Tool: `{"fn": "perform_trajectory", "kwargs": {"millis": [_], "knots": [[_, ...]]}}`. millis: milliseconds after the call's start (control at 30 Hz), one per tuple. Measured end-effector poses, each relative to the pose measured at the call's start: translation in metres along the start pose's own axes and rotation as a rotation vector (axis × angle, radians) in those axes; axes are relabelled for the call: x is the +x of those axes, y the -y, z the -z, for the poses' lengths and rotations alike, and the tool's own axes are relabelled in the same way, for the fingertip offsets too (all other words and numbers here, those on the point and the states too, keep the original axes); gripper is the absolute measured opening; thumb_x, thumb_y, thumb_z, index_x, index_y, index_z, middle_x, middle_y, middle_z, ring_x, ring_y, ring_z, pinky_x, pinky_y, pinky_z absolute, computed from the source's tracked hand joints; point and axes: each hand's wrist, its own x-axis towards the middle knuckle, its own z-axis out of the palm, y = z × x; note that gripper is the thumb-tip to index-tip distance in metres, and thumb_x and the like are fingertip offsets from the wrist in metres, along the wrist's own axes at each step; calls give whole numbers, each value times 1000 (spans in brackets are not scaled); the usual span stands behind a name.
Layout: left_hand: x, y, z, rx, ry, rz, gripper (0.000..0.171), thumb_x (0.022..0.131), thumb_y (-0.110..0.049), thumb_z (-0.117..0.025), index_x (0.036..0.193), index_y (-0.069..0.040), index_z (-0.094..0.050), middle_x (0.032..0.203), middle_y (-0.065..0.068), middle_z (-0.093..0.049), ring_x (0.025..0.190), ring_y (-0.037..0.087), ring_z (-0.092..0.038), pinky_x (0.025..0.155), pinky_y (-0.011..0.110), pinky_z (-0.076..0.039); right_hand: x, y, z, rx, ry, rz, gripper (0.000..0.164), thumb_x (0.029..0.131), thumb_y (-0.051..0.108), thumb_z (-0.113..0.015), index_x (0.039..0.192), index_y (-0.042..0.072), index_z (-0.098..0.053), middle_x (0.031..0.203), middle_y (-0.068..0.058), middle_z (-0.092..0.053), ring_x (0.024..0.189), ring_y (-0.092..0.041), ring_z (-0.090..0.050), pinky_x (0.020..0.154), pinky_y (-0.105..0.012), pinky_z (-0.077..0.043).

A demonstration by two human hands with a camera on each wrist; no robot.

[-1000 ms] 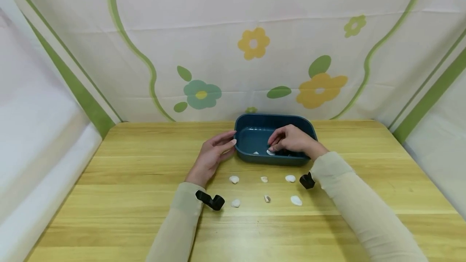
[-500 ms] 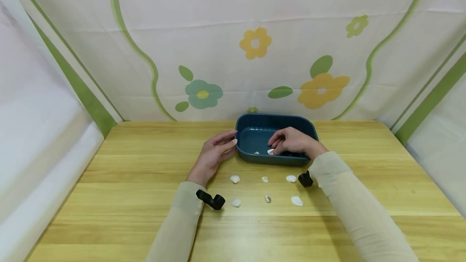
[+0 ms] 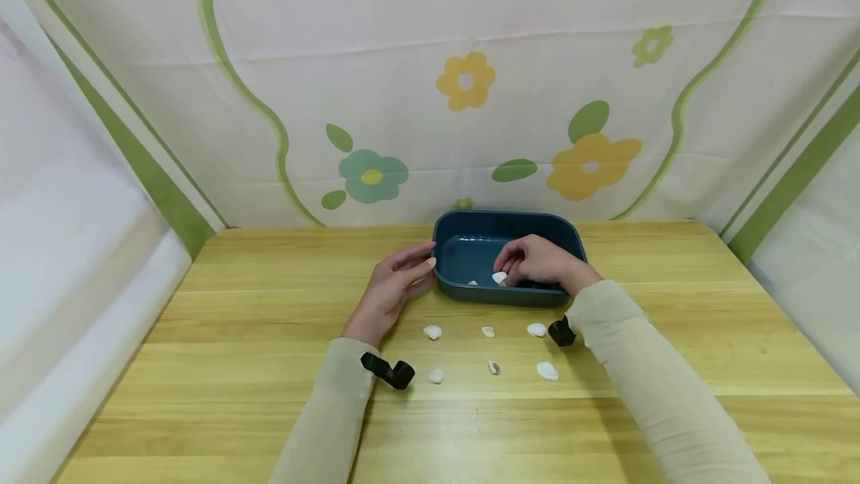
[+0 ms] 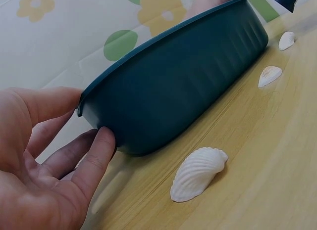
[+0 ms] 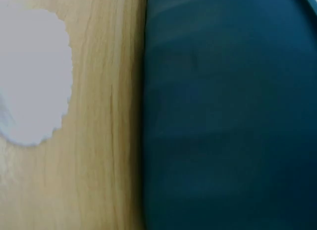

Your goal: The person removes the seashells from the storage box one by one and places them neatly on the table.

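Observation:
A dark teal rectangular basin [image 3: 463, 291] stands at the back of the wooden table. My left hand [image 3: 396, 286] rests against its left end; the left wrist view shows fairly straight fingers [image 4: 101, 146] touching the wall and rim. Inside the basin, my right hand [image 3: 540, 260] pinches a white seashell [image 3: 499, 277] at the fingertips. Another small shell [image 3: 473, 283] lies on the basin floor to the left. Basin wall [image 5: 223, 111] fills much of the right wrist view, so the right hand is out of sight there.
Several shells lie in two rows in front of the basin, among them a ribbed white shell [image 4: 198, 174], a small pinkish shell [image 3: 488, 332] and a broad white shell [image 3: 547, 371]. Behind the table [image 3: 235, 394] hangs a flowered cloth [image 3: 403, 81].
The pinched shell has turned and shows more of its face between my right fingertips. My left hand stays at the basin's end, and the shells on the table have not moved.

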Motion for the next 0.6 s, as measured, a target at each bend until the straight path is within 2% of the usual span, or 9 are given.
{"fn": "perform_trajectory", "kwargs": {"millis": [133,367,600], "knots": [[0,0,0,9,6,-8,41,104,-7,-71,144,-13,-70,152,10,-65,135,24,-64,104,30,-61,-1,1,-1,-5,-21,-9,17,90,3,-83,106,7,-79,97,-6,-75,89,-19,-66,82,-29,-57],[0,3,1,29,-10,-3,40,103,-8,-73,142,-14,-71,150,9,-67,121,13,-70,108,35,-60,-3,2,-2,5,-18,17,16,90,4,-84,104,6,-78,96,-8,-75,88,-18,-66,82,-29,-58],[0,3,0,16,-7,-10,40,103,-8,-73,142,-13,-71,150,11,-66,118,11,-71,107,35,-60,-5,2,-2,14,-58,15,17,89,5,-85,104,7,-77,94,-6,-75,86,-18,-67,82,-29,-58]]}}
